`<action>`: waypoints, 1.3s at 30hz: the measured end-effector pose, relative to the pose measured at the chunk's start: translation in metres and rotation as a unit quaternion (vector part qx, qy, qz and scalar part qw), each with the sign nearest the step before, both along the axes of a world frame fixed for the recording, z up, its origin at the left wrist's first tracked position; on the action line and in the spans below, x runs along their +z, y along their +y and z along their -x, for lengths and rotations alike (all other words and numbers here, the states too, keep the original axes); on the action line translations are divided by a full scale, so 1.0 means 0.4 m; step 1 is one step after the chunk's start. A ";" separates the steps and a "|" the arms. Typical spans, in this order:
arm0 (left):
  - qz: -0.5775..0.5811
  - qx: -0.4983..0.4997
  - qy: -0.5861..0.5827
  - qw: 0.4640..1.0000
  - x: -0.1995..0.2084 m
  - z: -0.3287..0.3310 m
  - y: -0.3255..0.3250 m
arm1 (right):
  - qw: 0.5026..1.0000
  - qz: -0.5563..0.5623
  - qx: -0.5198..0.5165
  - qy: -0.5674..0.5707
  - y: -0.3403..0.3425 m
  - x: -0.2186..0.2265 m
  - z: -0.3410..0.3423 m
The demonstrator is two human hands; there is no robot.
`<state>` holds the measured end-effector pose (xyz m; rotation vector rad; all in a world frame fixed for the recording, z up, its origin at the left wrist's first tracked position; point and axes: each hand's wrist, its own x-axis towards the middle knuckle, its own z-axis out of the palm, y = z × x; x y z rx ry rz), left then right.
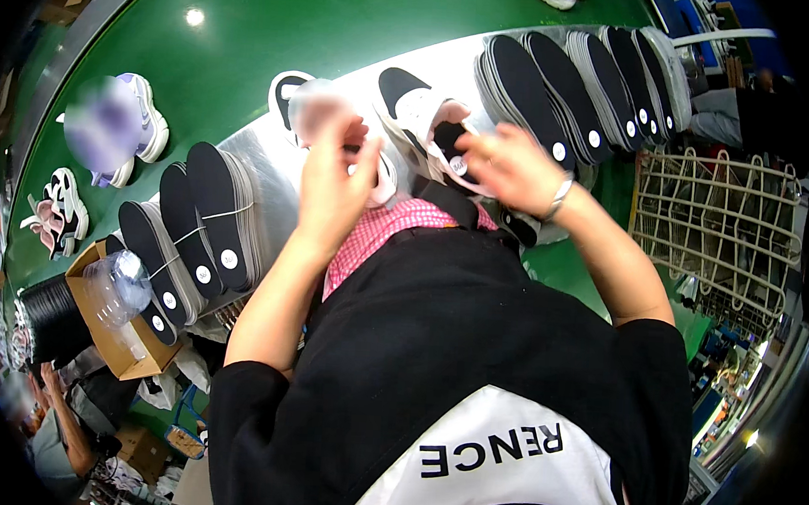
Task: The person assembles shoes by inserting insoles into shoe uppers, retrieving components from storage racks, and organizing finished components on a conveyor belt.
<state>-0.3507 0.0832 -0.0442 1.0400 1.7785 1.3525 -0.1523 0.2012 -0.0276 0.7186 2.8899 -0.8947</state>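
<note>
Two white sneakers with black and pink parts lie before me on the metal ledge. Over the left sneaker (290, 88) is my left hand (337, 176), its thumb and fingers apart, with nothing visible between them; it hides much of that shoe. At the opening of the right sneaker (416, 105) is my right hand (516, 170), wearing a bracelet. Its fingers are smeared by motion, and whether they grip the collar is unclear. Inside this shoe shows a black insole (447, 138) with a round white label at the heel.
Stacked black insoles (528, 85) line the ledge at right, with tied insole stacks (207, 215) at left. Purple-white sneakers (146, 120) and a pink-black pair (63, 212) sit on the green surface (243, 25). A cardboard box (134, 357) stands left, a wire rack (717, 232) right.
</note>
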 end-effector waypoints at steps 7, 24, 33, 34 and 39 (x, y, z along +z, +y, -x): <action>0.176 -0.237 0.319 0.901 0.000 -0.006 -0.020 | 0.968 -0.037 0.091 -0.229 -0.036 0.051 0.015; 0.260 -0.290 0.292 0.874 0.020 -0.020 0.001 | 0.979 0.021 0.060 -0.196 -0.001 -0.058 0.099; 0.161 -0.050 0.341 0.925 -0.061 0.051 0.120 | 0.986 0.011 0.097 -0.134 -0.042 0.044 0.232; 0.184 -0.037 0.329 0.926 -0.054 0.074 0.124 | 0.996 0.020 0.083 -0.036 -0.044 0.102 0.232; 0.203 0.121 0.390 0.890 0.023 0.297 0.209 | 0.644 0.638 0.239 0.347 -0.063 0.419 0.189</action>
